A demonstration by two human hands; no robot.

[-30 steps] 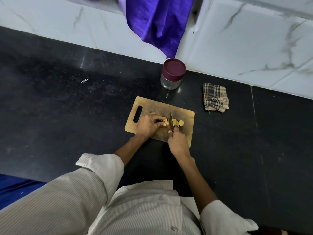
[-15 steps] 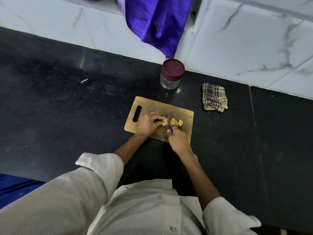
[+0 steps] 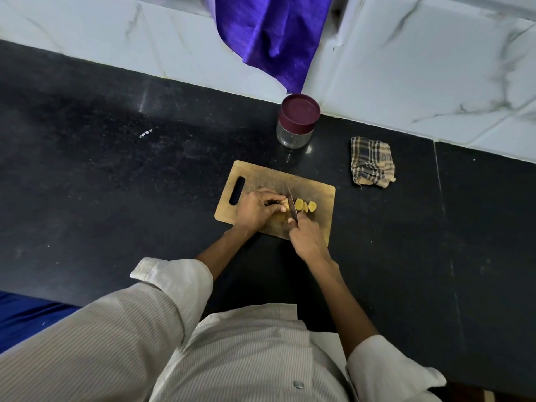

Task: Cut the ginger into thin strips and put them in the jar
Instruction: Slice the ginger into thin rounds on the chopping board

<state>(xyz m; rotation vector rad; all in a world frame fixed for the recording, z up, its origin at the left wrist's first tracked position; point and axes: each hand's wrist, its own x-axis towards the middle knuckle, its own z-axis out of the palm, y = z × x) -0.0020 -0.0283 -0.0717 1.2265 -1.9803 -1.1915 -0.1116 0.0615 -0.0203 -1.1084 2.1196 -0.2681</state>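
Note:
A wooden cutting board (image 3: 316, 192) lies on the black counter. My left hand (image 3: 256, 210) grips a piece of ginger (image 3: 285, 203) on the board, fingers curled over it. My right hand (image 3: 306, 237) grips the handle of a knife (image 3: 292, 206), its blade standing on the ginger just right of my left fingertips. Several cut yellow ginger slices (image 3: 304, 205) lie to the right of the blade. A glass jar (image 3: 295, 121) with a maroon lid on it stands behind the board, near the wall.
A folded checked cloth (image 3: 372, 161) lies to the right of the board. A purple cloth (image 3: 272, 33) hangs down the white marble wall above the jar. Black counter (image 3: 116, 181) stretches to the left and right.
The knife blade has shifted slightly left along the ginger between cuts. Both hands stay in about the same place on the board.

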